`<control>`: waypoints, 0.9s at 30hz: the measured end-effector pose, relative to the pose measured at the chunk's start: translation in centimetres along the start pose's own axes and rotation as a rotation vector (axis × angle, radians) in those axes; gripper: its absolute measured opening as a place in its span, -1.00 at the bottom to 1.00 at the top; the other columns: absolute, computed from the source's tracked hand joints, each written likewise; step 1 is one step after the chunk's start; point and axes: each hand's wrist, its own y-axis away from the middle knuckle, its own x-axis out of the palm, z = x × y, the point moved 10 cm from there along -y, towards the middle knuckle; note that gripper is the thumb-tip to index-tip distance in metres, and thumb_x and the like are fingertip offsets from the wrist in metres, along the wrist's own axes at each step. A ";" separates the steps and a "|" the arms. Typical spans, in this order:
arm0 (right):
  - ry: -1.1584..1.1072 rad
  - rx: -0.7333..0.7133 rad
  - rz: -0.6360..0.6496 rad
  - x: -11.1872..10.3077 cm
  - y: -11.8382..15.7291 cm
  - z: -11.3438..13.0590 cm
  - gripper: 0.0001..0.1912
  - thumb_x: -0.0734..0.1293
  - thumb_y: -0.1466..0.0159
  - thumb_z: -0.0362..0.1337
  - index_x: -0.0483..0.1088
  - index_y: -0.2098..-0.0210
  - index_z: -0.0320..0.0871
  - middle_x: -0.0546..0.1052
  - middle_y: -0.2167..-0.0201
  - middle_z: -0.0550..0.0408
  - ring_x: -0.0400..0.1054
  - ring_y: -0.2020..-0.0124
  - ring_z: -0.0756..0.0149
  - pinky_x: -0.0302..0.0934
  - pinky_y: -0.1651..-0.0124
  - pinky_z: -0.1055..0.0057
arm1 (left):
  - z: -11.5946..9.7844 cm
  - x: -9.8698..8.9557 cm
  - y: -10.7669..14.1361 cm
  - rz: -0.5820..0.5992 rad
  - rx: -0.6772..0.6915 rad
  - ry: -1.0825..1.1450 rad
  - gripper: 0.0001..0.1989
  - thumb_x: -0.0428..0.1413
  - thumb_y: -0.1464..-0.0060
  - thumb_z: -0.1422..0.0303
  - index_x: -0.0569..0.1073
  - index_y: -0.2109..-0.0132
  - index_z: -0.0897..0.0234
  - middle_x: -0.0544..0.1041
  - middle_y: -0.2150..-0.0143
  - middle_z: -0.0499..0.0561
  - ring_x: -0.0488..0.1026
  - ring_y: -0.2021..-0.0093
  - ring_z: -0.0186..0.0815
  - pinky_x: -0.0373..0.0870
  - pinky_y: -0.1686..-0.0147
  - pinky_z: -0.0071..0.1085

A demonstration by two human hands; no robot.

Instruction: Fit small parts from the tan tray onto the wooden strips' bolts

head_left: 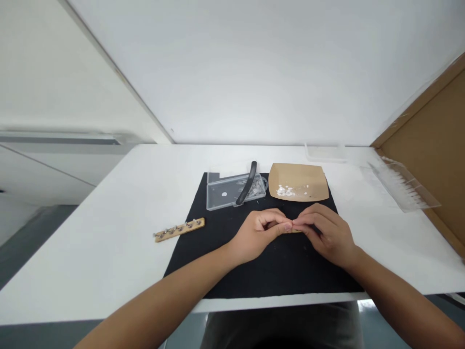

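Note:
My left hand (259, 232) and my right hand (325, 232) meet fingertip to fingertip over the black mat (261, 276). Both are pinched closed, and whatever is between the fingers is too small and covered to make out. Just under the fingertips shows part of a light wooden strip (293, 231); the hands hide most of it. To the left, a similar wooden strip (181, 230) carrying several small metal pieces lies partly on the mat, partly on the white table.
Behind my hands stand a clear plastic box (218, 203) with small parts, a black curved handle-like tool (247, 183) across it, and a brown paper tray (298, 170) holding white bits. Clear plastic bags (403, 186) lie right, beside a brown panel (432, 126). A clear container (325, 152) sits at the back.

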 end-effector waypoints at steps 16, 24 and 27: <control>0.335 0.123 -0.221 -3.8 -0.2 -4.6 -0.93 0.34 -0.48 -0.28 0.49 0.11 -0.01 0.64 0.20 0.00 0.51 0.17 0.13 0.41 0.04 0.14 | -3.1 -4.4 1.2 -0.368 0.299 -0.333 -0.74 -0.10 -0.52 0.39 0.46 -0.13 0.21 0.71 -0.03 0.11 0.57 0.28 -0.34 0.58 0.09 -0.26; 0.344 0.280 -0.081 -3.9 -2.4 -11.2 -0.74 0.27 -0.53 -0.14 0.59 0.06 -0.05 0.69 0.06 0.02 0.56 0.04 0.11 0.40 -0.02 0.19 | -2.1 -9.2 0.4 -0.580 0.273 -0.698 -0.60 0.03 -0.11 0.64 0.30 -0.07 0.23 0.61 -0.12 0.17 0.58 0.09 -0.20 0.47 0.18 -0.26; 0.350 0.320 -0.138 -4.8 -2.4 -12.6 -0.74 0.31 -0.49 -0.10 0.61 0.10 -0.05 0.71 0.07 0.05 0.59 0.06 0.11 0.41 0.00 0.20 | -2.5 -11.8 1.0 -0.726 0.324 -0.623 -0.59 0.04 0.02 0.64 0.11 0.11 0.14 0.63 0.07 0.07 0.54 0.26 -0.26 0.38 0.32 -0.33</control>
